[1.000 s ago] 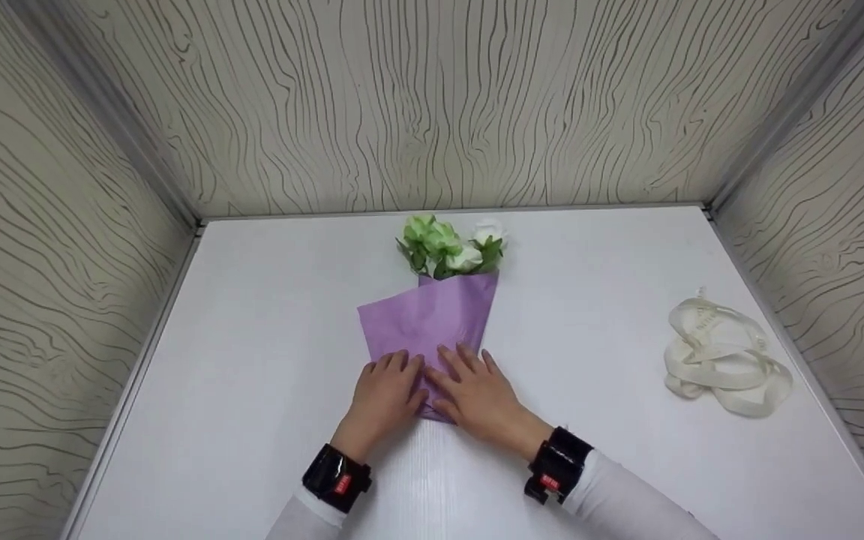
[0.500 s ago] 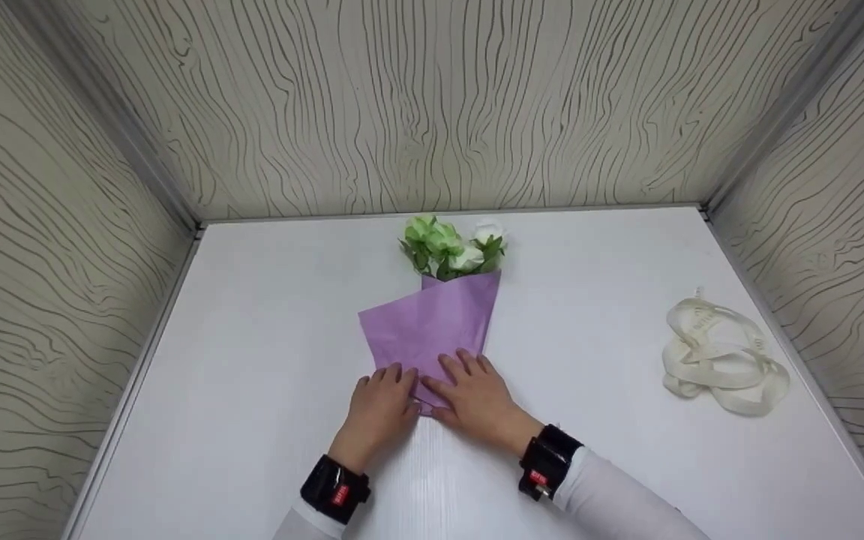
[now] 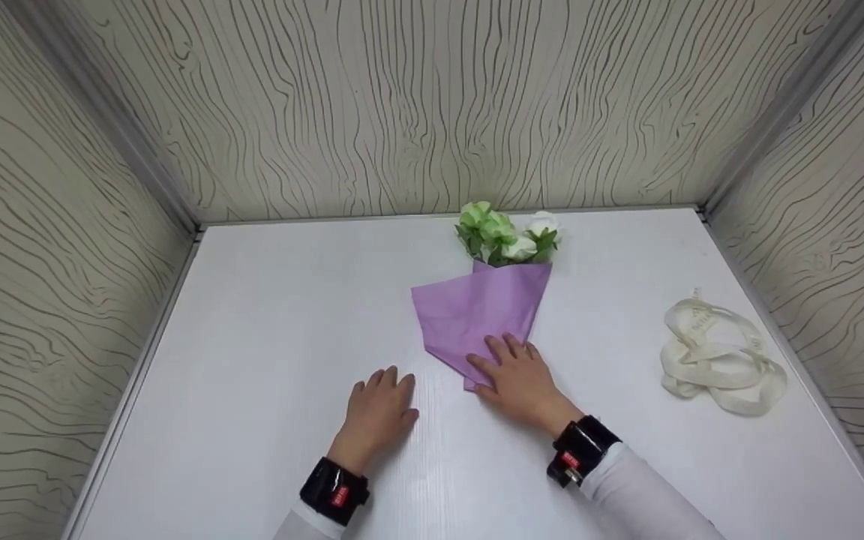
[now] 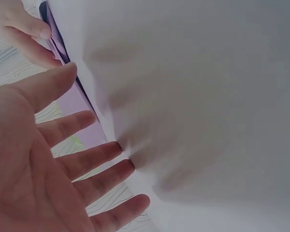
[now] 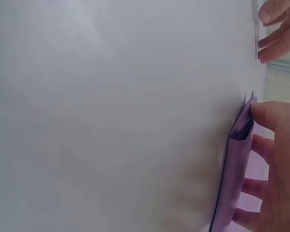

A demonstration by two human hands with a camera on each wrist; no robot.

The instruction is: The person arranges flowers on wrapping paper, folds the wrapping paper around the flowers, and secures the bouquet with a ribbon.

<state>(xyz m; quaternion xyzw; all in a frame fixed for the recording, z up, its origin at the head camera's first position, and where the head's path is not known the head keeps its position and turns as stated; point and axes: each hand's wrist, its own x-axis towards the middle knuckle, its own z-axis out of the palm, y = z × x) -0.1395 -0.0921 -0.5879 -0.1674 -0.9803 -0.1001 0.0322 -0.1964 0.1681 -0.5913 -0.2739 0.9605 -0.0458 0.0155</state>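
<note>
A bouquet of green flowers (image 3: 493,226) and white flowers (image 3: 522,246) lies on the table in purple wrapping paper (image 3: 469,307), blooms toward the back wall. My right hand (image 3: 518,382) rests on the lower right of the paper, fingers spread and fairly straight, thumb near the narrow bottom end. In the right wrist view, that end of the wrapping (image 5: 236,159) shows folded edges and a small opening under the fingers. My left hand (image 3: 376,412) holds nothing. It lies low over the table, left of the bouquet, its fingers extended and apart in the left wrist view.
A loosely coiled cream ribbon (image 3: 724,360) with printed lettering lies on the right side of the white table (image 3: 267,315). Wood-grain patterned panels (image 3: 432,105) enclose the table at the back and both sides, with grey metal edging at the corners.
The bouquet has shifted right and slightly away from me, along with my right hand. My left hand, earlier on the paper's lower left part, is now apart from it.
</note>
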